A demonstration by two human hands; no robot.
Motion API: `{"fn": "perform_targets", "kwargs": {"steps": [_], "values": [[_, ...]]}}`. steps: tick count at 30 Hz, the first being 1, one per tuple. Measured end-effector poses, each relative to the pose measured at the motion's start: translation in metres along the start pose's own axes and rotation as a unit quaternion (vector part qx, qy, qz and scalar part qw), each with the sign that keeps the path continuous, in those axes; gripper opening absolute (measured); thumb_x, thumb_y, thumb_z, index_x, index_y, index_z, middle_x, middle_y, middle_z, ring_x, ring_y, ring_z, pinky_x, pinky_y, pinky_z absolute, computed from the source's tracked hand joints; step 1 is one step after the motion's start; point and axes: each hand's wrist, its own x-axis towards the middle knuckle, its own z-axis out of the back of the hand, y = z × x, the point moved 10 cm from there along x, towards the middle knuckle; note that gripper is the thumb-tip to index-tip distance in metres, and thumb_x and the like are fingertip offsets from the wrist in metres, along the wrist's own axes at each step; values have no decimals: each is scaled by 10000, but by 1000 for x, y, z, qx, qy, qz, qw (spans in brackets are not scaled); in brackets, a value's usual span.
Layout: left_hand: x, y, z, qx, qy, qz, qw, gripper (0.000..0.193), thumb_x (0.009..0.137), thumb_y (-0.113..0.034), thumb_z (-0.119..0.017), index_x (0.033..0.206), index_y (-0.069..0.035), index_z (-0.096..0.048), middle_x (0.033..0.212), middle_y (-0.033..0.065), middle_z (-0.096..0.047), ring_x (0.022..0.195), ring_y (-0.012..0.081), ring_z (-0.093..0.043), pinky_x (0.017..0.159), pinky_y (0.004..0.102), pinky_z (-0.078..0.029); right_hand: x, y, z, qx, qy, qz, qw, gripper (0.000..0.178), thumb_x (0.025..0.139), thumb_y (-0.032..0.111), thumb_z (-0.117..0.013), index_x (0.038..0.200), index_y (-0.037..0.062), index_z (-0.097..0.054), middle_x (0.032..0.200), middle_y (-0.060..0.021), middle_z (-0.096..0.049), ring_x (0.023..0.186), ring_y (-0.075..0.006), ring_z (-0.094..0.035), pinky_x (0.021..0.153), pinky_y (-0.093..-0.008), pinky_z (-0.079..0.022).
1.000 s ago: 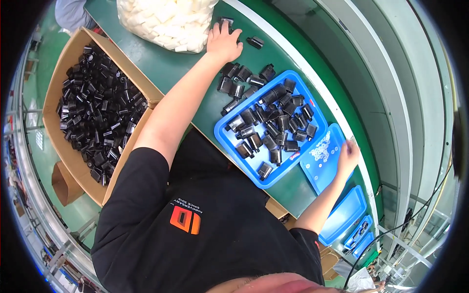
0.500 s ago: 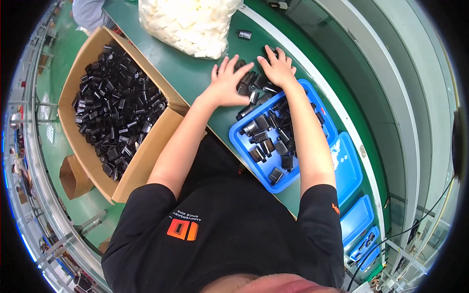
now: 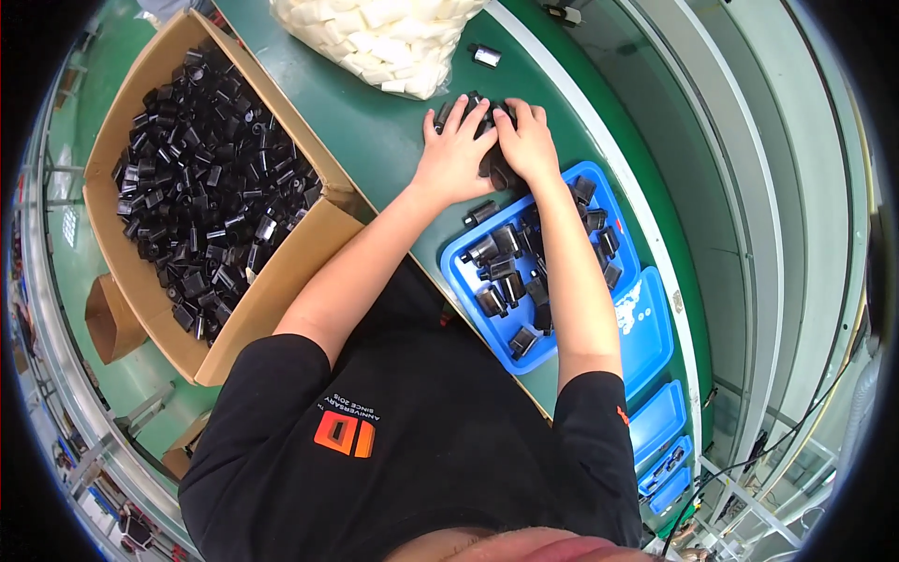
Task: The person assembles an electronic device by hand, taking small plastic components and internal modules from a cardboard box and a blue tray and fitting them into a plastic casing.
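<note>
On the green table, my left hand (image 3: 457,153) and my right hand (image 3: 528,144) are drawn close together around a cluster of black plastic parts (image 3: 501,173). The left fingers are bent over its left and far side. My right fingers curl in from the right, and both palms hide part of the cluster. Just below, a blue tray (image 3: 451,269) holds several similar dark parts (image 3: 503,286), and my right forearm covers part of it. One more black part (image 3: 484,55) lies alone beyond my hands.
A cardboard box (image 3: 298,259) full of black parts stands left of the table. At the far edge sits a clear bag of white pieces (image 3: 389,47). More blue trays (image 3: 646,347) line the right side, beside a white rail (image 3: 599,126).
My hands have come closer together, pulling the spread black parts into a tighter cluster between them. The view has shifted slightly.
</note>
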Motion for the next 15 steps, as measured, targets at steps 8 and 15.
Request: {"fn": "perform_targets", "kwargs": {"steps": [8,15], "values": [[17,14,9,-116,-145,61,981,571,770,-279,-634,1330,-189,-569,1455,162,-458,1355,333,-419,1071,572,-271,37,-1,-34,490,155,-155,844,390,959,277,-598,1263,33,-622,1084,-90,-665,940,-175,-623,787,-307,-515],[34,20,12,-320,-306,104,891,364,773,-67,-447,1024,-94,-710,1247,107,-628,1188,270,-560,1070,442,-297,28,-5,-39,679,133,-224,686,232,926,346,-635,1013,132,-620,922,-59,-652,809,-197,-634,708,-363,-534]]}}
